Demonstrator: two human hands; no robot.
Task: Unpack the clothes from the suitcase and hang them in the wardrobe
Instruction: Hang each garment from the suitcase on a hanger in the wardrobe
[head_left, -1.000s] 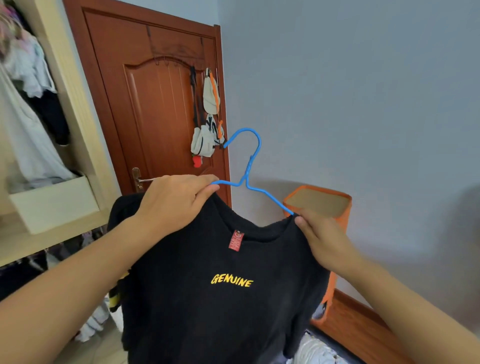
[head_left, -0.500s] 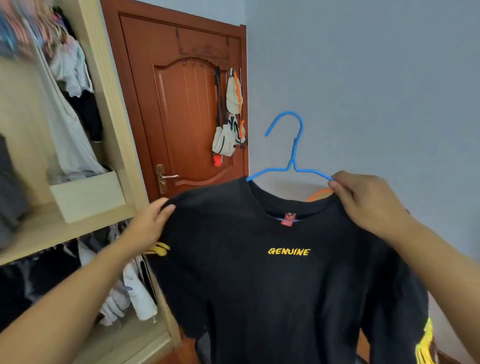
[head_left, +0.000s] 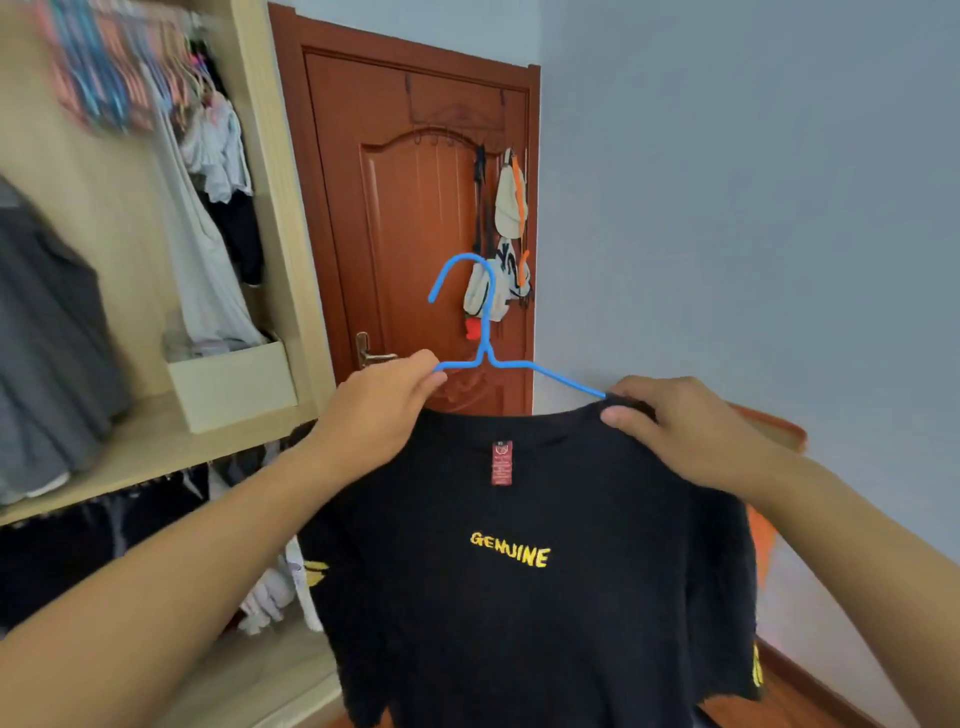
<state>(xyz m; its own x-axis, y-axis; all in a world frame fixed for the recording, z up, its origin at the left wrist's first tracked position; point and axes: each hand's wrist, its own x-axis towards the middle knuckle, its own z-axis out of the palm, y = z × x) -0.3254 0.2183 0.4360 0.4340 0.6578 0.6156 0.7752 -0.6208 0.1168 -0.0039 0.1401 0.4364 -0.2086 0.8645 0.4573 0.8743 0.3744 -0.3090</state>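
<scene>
A black T-shirt (head_left: 519, 597) with yellow "GENUINE" lettering and a red neck label hangs on a blue wire hanger (head_left: 485, 332), held up in front of me. My left hand (head_left: 382, 410) grips the shirt's left shoulder together with the hanger's left arm. My right hand (head_left: 670, 423) pinches the collar and right shoulder where the hanger wire enters the fabric. The hook points left, toward the open wardrobe (head_left: 260, 208) at the left. The suitcase is out of view.
Grey, white and dark clothes (head_left: 202, 249) hang inside the wardrobe on coloured hangers above a shelf (head_left: 156, 447) bearing a cream box (head_left: 234, 384). Behind the hanger stands a brown door (head_left: 415, 208) with bags on hooks. An orange bin (head_left: 774, 431) stands at the right by the grey wall.
My left hand has shifted from the sleeve up to the shoulder by the hanger's left arm. The shirt and hanger sit lower, and the view has turned further toward the wardrobe.
</scene>
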